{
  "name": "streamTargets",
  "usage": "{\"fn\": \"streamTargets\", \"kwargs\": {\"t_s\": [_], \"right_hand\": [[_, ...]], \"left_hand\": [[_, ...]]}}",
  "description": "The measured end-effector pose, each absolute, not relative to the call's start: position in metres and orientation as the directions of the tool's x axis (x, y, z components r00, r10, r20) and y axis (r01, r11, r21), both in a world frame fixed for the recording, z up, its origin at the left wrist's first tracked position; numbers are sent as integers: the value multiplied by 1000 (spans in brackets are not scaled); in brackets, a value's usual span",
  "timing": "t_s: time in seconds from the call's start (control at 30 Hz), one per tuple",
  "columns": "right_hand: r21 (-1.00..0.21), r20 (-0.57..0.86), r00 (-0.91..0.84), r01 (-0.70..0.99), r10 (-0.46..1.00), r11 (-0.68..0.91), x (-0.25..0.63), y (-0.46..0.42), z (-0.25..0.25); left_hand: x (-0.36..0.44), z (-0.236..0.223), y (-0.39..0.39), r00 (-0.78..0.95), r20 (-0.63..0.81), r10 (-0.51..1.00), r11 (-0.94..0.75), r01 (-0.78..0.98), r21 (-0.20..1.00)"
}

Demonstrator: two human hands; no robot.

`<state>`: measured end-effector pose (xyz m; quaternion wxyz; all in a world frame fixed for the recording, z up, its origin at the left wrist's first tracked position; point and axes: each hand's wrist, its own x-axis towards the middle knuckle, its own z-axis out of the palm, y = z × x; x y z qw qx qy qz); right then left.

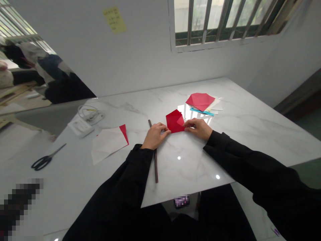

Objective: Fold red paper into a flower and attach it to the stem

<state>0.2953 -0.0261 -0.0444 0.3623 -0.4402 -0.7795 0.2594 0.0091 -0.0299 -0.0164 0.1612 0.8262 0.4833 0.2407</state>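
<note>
A folded red paper (pixel 175 121) lies on the white marble table (pixel 233 134) in front of me. My left hand (pixel 154 135) pinches its lower left corner with the fingers curled. At the paper's right edge, my right hand (pixel 198 128) presses down with closed fingers. Both sleeves are black. A thin dark stick (pixel 155 164) runs under my left wrist toward the table's front edge.
A white sheet with a red corner (pixel 109 142) lies to the left. Scissors (pixel 46 159) sit at the far left, near a white charger with cable (pixel 84 122). A stack of coloured papers with a red folded one on top (pixel 200 101) is behind my hands.
</note>
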Motion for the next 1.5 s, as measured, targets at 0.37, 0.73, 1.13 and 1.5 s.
{"fn": "streamTargets", "kwargs": {"t_s": [0.37,0.73,1.13,1.5], "right_hand": [[-637,345,-408,559,845,530,290,-25,-43],[-590,426,-408,552,807,590,283,-25,-46],[-645,394,-370,541,841,540,279,-28,-43],[-593,409,-414,557,813,582,276,-23,-39]], "left_hand": [[19,-20,-36,446,291,847,-532,723,440],[28,-24,-33,393,304,868,-495,739,458],[32,-24,-33,364,316,876,-477,756,449],[32,-22,-35,399,315,861,-506,735,451]]}}
